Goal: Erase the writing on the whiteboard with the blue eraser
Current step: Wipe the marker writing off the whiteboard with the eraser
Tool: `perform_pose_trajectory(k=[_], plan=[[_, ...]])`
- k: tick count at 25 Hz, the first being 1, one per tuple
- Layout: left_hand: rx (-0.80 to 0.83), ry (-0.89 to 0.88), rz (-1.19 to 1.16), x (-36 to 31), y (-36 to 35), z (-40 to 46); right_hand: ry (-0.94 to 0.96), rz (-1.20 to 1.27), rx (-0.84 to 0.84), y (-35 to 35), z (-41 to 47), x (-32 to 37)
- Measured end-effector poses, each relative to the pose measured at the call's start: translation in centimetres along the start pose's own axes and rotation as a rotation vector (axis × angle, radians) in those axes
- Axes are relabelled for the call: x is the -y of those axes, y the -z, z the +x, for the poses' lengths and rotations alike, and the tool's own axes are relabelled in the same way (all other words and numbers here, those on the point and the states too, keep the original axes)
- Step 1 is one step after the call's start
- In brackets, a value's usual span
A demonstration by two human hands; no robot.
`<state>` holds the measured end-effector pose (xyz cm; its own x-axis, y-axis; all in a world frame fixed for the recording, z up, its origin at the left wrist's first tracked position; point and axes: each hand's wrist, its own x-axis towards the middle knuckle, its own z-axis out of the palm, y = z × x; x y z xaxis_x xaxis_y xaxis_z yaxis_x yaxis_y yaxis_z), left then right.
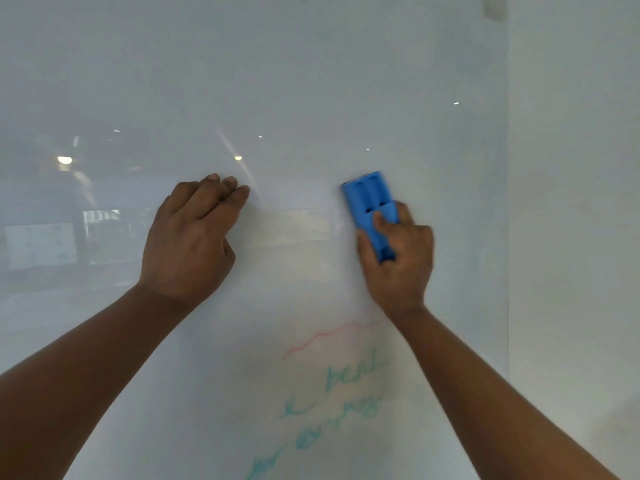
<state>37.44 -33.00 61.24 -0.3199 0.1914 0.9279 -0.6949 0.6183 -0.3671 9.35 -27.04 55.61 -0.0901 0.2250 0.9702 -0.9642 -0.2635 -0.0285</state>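
Note:
A glossy whiteboard point(311, 81) fills the view. My right hand point(398, 258) grips the blue eraser point(369, 199), pressed upright against the board right of centre. My left hand point(194, 233) rests flat on the board to the left, fingers together, holding nothing. Below the eraser runs a faint red wavy line point(325, 336). Under that line is blurred green handwriting point(332, 407) in a few lines, reaching the bottom edge. The board above and around both hands carries no writing.
The board's right edge point(507, 237) meets a plain pale wall point(571, 237). Reflections of ceiling lights point(64, 160) and a room show on the left of the board. A small grey fitting point(493, 6) sits at the top right.

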Motion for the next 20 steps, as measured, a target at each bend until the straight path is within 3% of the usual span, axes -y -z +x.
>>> perform_pose_trajectory(k=[2,3,6,8,9,11,13,16,18,20], plan=[[-0.006,0.058,0.002,-0.6,-0.4,-0.3,-0.293,0.056,-0.124,-0.3,1.9,-0.5],[-0.005,0.088,0.008,-0.9,-0.6,-0.5,-0.336,0.054,-0.155,-0.8,1.8,0.7],[-0.009,0.094,0.007,-1.1,-0.6,-0.9,0.026,0.022,-0.008,-1.2,-2.6,4.3],[-0.02,0.07,0.011,-1.0,-0.4,-1.1,0.148,0.014,0.083,0.6,-4.1,1.8],[-0.021,0.063,0.011,-1.0,-0.3,-1.2,0.113,-0.003,0.074,1.6,-4.2,-0.2],[-0.01,0.064,0.019,-1.4,-0.3,-1.8,-0.139,0.038,-0.029,2.7,-4.0,-2.7],[0.006,0.057,0.032,-1.8,-0.4,-2.7,-0.302,0.051,-0.114,1.8,-5.2,-1.4],[0.026,0.011,0.028,-2.4,-0.6,-4.2,-0.049,0.046,0.027,0.8,-9.5,3.3],[0.04,-0.014,0.031,-2.4,-0.5,-5.2,0.078,0.047,0.121,2.0,-10.5,2.4],[0.043,-0.013,0.041,-2.6,-0.6,-5.5,-0.041,0.006,0.044,2.8,-9.4,-0.1]])
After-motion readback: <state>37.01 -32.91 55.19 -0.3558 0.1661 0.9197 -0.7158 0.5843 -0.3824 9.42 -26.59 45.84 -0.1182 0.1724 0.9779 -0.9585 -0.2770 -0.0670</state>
